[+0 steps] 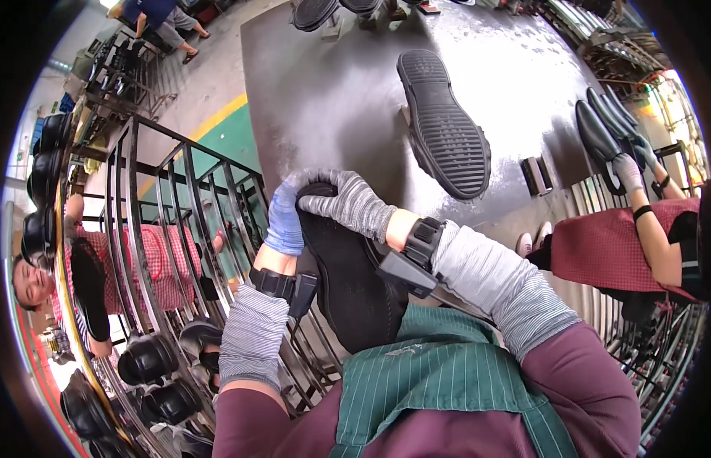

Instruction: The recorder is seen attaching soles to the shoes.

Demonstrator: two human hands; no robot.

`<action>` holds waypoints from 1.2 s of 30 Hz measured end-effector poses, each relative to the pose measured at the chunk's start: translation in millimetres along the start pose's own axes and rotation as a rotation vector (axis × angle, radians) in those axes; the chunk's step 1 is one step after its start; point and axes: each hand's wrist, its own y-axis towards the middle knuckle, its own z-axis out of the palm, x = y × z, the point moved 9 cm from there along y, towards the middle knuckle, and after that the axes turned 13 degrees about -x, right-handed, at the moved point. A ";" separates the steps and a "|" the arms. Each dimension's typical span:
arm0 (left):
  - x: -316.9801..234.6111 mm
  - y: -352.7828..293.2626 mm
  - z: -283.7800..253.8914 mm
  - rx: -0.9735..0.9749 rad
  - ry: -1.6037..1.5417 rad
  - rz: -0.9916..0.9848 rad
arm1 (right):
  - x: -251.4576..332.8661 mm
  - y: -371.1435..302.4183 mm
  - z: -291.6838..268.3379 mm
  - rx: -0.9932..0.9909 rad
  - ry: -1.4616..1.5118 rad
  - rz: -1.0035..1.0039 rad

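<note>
A black shoe [348, 275] rests against my green striped apron, its toe pointing up toward the table. My left hand [284, 221], in a blue and grey glove, grips its left side near the toe. My right hand [346, 200], in a grey knitted glove, wraps over the toe end from the right. Both wrists carry black strapped devices. A second black shoe [445, 126] lies sole up on the dark metal table [325, 91], apart from my hands.
A black metal rack [180, 229] stands at my left with several black shoes [145, 359] on its lower rungs. A person in a red checked apron [623, 244] handles dark shoes at the right. Another person sits behind the rack at left.
</note>
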 end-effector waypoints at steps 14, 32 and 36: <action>-41.6 -73.0 18.9 -0.092 0.276 0.501 | 47.8 -45.5 -14.4 -0.210 -0.107 -0.337; 3.0 -104.4 -20.6 -0.352 0.355 0.444 | -4.0 -79.9 -25.1 -0.346 -0.277 -0.146; 10.5 -102.9 -21.0 -0.363 0.217 0.393 | -8.1 -79.6 -27.7 -0.340 -0.266 -0.098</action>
